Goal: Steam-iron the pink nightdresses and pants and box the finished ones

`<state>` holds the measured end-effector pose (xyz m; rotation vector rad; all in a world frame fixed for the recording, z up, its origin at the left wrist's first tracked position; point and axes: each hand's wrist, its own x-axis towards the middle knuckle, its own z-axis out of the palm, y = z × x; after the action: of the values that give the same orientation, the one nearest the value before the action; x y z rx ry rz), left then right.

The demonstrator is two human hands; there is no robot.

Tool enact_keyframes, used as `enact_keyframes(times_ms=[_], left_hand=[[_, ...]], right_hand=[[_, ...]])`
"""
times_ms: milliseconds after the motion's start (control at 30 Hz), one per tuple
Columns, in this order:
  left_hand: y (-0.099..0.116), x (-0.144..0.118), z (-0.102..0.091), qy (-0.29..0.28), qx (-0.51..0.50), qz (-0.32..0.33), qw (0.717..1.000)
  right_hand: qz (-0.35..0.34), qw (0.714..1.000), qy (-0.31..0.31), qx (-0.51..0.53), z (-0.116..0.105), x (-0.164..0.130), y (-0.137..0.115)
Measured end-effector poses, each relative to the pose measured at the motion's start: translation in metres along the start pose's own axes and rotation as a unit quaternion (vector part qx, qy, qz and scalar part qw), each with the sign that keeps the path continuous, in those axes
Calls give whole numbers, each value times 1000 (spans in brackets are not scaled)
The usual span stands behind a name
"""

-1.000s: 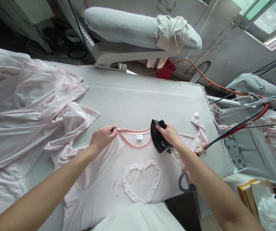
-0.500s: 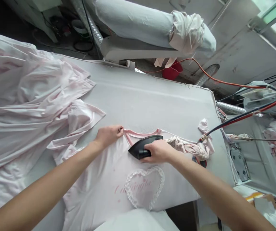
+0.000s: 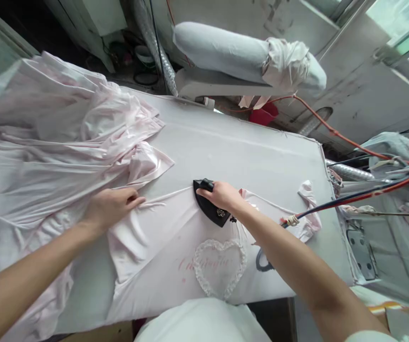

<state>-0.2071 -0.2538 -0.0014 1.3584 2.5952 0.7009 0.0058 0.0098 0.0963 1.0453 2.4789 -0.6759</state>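
Note:
A pale pink T-shirt (image 3: 161,237) with a ruffled heart (image 3: 220,268) on its chest lies flat on the grey ironing table (image 3: 247,156). My right hand (image 3: 220,194) grips the handle of a black iron (image 3: 211,209), which rests on the shirt's left shoulder near the neckline. My left hand (image 3: 113,206) lies flat on the shirt's sleeve area to the left, fingers pressing the fabric down. The collar is hidden under the iron and my hand.
A heap of pink garments (image 3: 47,152) covers the table's left side. A padded sleeve arm (image 3: 240,54) stands behind the table. The iron's red and black hoses (image 3: 354,197) run off to the right, over another padded stand (image 3: 368,237).
My right hand has pushed the iron leftward from the neckline's right side onto the left shoulder. My left hand has let go of the collar and moved left to flatten the sleeve.

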Motion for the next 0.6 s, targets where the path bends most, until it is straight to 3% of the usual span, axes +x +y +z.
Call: enact_keyframes(times_ms=[67, 133, 233, 367, 433, 500, 533, 567, 600], left_hand=[[35, -4, 8, 56, -34, 57, 996], [73, -13, 24, 49, -108, 78, 990], [122, -25, 56, -36, -176, 67, 981], [170, -13, 85, -119, -98, 69, 986], [190, 1, 90, -137, -42, 75, 987], [207, 12, 92, -164, 4, 67, 984], [214, 15, 91, -181, 21, 56, 982], [221, 17, 91, -199, 32, 43, 979], [225, 18, 90, -213, 38, 30, 976]], right_hand=[[19, 999, 14, 36, -16, 0, 18], [53, 996, 38, 58, -34, 3, 44], [111, 992, 58, 30, -59, 15, 89], [95, 988, 104, -62, -85, 34, 147], [72, 975, 170, -121, -92, 38, 166], [9, 943, 292, -161, -90, 37, 173], [-54, 921, 348, -169, -85, 35, 173], [-141, 902, 372, -170, -77, 33, 171], [-246, 886, 354, -170, -67, 31, 168]])
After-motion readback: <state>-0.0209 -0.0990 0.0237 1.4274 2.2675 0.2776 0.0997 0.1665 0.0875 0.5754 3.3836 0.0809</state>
